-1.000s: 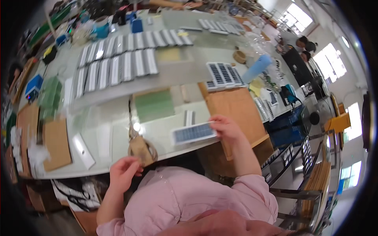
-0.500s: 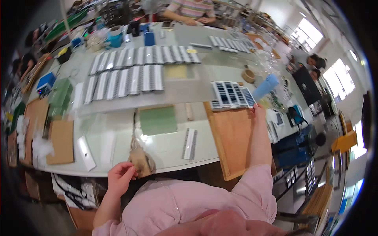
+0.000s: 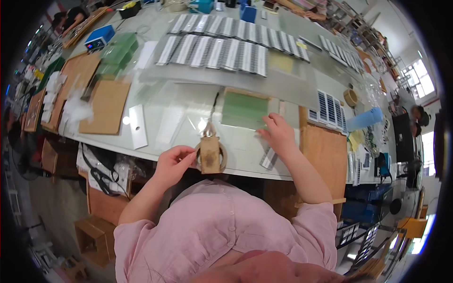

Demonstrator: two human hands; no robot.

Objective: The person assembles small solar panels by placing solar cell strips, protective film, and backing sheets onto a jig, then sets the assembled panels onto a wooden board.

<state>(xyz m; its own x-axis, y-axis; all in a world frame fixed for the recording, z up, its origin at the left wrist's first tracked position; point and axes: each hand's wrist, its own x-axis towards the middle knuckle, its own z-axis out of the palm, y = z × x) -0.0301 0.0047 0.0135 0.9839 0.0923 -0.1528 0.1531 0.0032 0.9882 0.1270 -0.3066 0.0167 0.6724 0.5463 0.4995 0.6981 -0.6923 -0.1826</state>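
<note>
My left hand (image 3: 173,166) is at the table's front edge, fingers curled together. Its fingertips meet the rim of a round ring (image 3: 223,158) behind a worn wooden block (image 3: 210,154) with a dark cord. Whether something small is pinched there, I cannot make out. My right hand (image 3: 279,135) hovers over the table, thumb and fingers apart, nothing visible between them. Just beyond it is a green mat (image 3: 243,109). A grey and white strip (image 3: 269,159) lies partly hidden below that hand. Small solar panels (image 3: 326,109) lie together at the far end of a wooden board (image 3: 323,155).
Rows of grey and white strips (image 3: 222,53) cover a raised clear sheet at the back. Cardboard (image 3: 104,107), a white plate (image 3: 138,126) and a blue box (image 3: 99,37) are on the left. A blue roll (image 3: 364,119) and tape roll (image 3: 350,97) stand right.
My right hand has left the solar panels and come back leftward over the table, fingers now apart. My left hand stays by the wooden block. The whole view has shifted.
</note>
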